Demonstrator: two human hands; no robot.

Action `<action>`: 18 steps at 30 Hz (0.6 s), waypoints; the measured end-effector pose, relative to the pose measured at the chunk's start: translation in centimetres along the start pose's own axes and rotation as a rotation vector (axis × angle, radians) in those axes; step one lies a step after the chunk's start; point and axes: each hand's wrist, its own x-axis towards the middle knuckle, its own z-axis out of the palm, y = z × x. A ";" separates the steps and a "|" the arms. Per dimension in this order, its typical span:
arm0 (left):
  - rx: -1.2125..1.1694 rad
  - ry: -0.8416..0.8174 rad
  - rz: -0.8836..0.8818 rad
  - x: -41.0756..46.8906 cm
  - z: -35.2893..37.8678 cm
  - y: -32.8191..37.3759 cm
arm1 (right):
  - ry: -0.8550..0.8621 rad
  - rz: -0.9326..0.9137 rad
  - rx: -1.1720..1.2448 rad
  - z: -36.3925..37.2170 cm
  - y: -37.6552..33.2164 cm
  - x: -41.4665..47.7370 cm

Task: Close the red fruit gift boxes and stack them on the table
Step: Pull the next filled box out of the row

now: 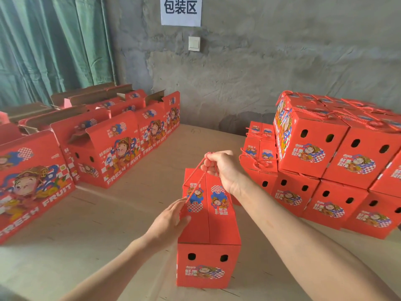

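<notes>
Red closed box (208, 263) stands nr front centre of table (108, 224). R hand (221, 168) grips its cord (194, 170), drawn taut above the lid; L hand (171, 216) lies on box's left top edge by cord's lower end, can't tell if pinching. Stack (338, 161) of shut boxes at right.

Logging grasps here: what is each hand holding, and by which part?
The right hand pinches the rope handle at its top loop; the left hand holds the box by its top left edge.

Closed box stack (308, 148) cropped right, wall sign (180, 9) seemingly cropped above
</notes>
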 end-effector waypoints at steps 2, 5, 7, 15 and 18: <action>-0.003 0.043 0.010 0.2 -0.2 0.0 | -0.001 -0.033 0.000 0.0 -0.5 0.3; -0.050 0.129 0.059 0.8 -1.0 0.7 | -0.022 -0.116 -0.004 0.0 -2.0 0.8; -0.097 0.167 0.111 1.4 -2.0 1.3 | -0.030 -0.182 0.017 0.0 -3.4 1.1; -0.070 0.096 0.108 4.5 -1.7 0.4 | -0.010 -0.222 0.012 0.1 -2.9 3.1; 0.017 -0.051 0.056 5.9 -0.5 -1.3 | 0.054 -0.114 -0.007 0.1 -0.4 3.8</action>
